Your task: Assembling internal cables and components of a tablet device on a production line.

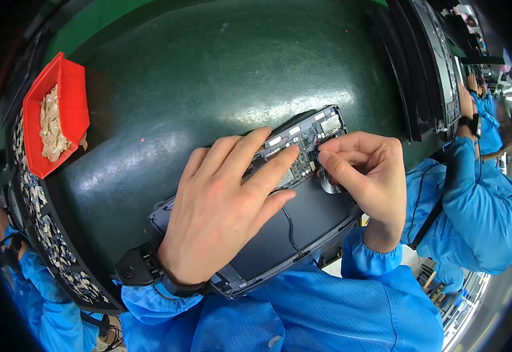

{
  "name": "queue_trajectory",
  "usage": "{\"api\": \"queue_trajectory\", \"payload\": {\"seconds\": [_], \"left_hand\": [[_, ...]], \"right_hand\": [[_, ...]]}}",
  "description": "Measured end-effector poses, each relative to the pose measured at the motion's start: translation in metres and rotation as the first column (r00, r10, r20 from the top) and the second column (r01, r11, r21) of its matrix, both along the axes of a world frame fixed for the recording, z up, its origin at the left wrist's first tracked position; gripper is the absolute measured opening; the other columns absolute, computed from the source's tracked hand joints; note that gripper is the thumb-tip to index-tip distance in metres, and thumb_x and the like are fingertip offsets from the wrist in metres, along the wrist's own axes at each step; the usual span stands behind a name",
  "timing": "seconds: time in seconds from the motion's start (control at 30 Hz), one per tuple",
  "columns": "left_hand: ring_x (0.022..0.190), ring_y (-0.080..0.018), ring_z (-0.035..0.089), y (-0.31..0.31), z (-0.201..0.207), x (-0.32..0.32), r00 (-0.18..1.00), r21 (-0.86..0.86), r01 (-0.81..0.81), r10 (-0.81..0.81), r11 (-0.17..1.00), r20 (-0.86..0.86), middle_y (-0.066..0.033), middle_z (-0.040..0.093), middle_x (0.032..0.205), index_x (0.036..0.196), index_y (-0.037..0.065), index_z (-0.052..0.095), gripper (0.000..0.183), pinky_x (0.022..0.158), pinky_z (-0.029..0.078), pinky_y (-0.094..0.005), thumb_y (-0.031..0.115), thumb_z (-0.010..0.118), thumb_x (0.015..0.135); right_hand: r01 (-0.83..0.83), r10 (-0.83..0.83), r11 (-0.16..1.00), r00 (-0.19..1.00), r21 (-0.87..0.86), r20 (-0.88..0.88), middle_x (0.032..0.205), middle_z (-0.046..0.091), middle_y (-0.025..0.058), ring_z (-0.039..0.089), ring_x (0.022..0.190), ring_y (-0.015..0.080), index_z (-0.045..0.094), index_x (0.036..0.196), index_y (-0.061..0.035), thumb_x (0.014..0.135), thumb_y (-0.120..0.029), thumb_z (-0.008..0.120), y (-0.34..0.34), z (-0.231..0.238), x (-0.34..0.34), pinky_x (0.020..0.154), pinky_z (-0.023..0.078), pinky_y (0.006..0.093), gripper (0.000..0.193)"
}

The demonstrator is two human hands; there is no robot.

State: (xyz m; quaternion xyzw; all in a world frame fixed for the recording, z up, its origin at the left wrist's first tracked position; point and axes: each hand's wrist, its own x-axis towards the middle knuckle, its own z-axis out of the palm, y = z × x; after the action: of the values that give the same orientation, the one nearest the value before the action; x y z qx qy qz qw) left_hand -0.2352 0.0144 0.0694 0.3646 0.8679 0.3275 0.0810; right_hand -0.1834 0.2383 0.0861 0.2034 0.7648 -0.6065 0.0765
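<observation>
An opened dark laptop chassis [262,234] lies tilted at the near edge of the bench, its inside facing up. A circuit board [297,161] runs along its far side, and a black cable [291,229] crosses the bare panel to the near rim. My left hand [218,199] rests over the chassis with fingers spread, the index fingertip on the board. Over the board's right part my right hand [367,167] pinches with thumb and index finger; what lies between the fingertips is too small to make out. Under that hand a silvery round part [330,184] shows partly.
On the left, a red bin [75,94] holds many small beige pieces. It stands by a black tray [62,258] full of small parts. More dark chassis panels [411,70] stand at the right. Co-workers in blue [473,205] sit on both sides.
</observation>
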Motion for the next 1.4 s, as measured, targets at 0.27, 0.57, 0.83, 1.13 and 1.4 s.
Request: {"api": "queue_trajectory", "payload": {"seconds": [0.27,0.57,0.83,1.13,1.4], "left_hand": [[0.116,-0.0348,0.063,0.0,-0.002,0.0,1.0,0.0,0.003,-0.003,1.0,-0.008,-0.0149,0.064,0.136,0.132,0.013,0.072,0.053,0.097,0.051,-0.0464,0.028,0.083,0.082],[0.115,-0.0348,0.063,-0.001,0.0,0.0,1.0,0.002,0.002,-0.002,1.0,-0.001,-0.015,0.064,0.136,0.132,0.013,0.072,0.053,0.097,0.051,-0.0462,0.028,0.083,0.083],[0.115,-0.035,0.063,-0.001,-0.001,0.0,1.0,0.012,0.008,-0.008,1.0,0.0,-0.0149,0.064,0.137,0.132,0.013,0.072,0.052,0.097,0.051,-0.0464,0.028,0.083,0.083],[0.115,-0.0328,0.063,-0.002,-0.001,0.0,1.0,0.013,0.01,-0.01,1.0,-0.002,-0.0142,0.063,0.137,0.132,0.012,0.072,0.052,0.095,0.05,-0.0448,0.027,0.082,0.083],[0.119,-0.0309,0.061,-0.001,-0.005,0.0,0.996,0.016,0.042,-0.041,0.999,-0.079,-0.0132,0.061,0.141,0.126,0.017,0.076,0.042,0.096,0.049,-0.0433,0.026,0.081,0.085]], "right_hand": [[-0.008,0.007,1.0,1.0,-0.008,-0.013,0.078,0.076,0.0071,0.065,0.067,0.0033,0.075,0.102,0.0097,0.093,0.001,0.074,0.0,-0.002,0.001,0.058,0.047,0.0168,0.013],[-0.009,0.009,1.0,1.0,0.019,-0.006,0.076,0.075,0.0065,0.065,0.065,0.0032,0.074,0.101,0.0097,0.094,-0.001,0.073,-0.002,-0.001,-0.001,0.058,0.047,0.0169,0.013],[-0.056,0.055,0.998,0.998,0.034,0.027,0.078,0.076,0.0068,0.065,0.067,0.0033,0.075,0.1,0.0096,0.091,-0.001,0.073,0.004,-0.001,-0.003,0.058,0.048,0.0177,0.014],[-0.082,0.08,0.996,0.995,0.045,0.053,0.077,0.076,0.0066,0.065,0.067,0.0038,0.075,0.098,0.0093,0.091,-0.001,0.072,0.005,-0.001,-0.006,0.059,0.049,0.019,0.013],[-0.074,0.074,0.996,0.997,0.055,0.012,0.077,0.075,0.0065,0.065,0.066,0.0038,0.074,0.097,0.0088,0.091,-0.002,0.072,0.001,-0.002,-0.003,0.058,0.049,0.019,0.012]]}}
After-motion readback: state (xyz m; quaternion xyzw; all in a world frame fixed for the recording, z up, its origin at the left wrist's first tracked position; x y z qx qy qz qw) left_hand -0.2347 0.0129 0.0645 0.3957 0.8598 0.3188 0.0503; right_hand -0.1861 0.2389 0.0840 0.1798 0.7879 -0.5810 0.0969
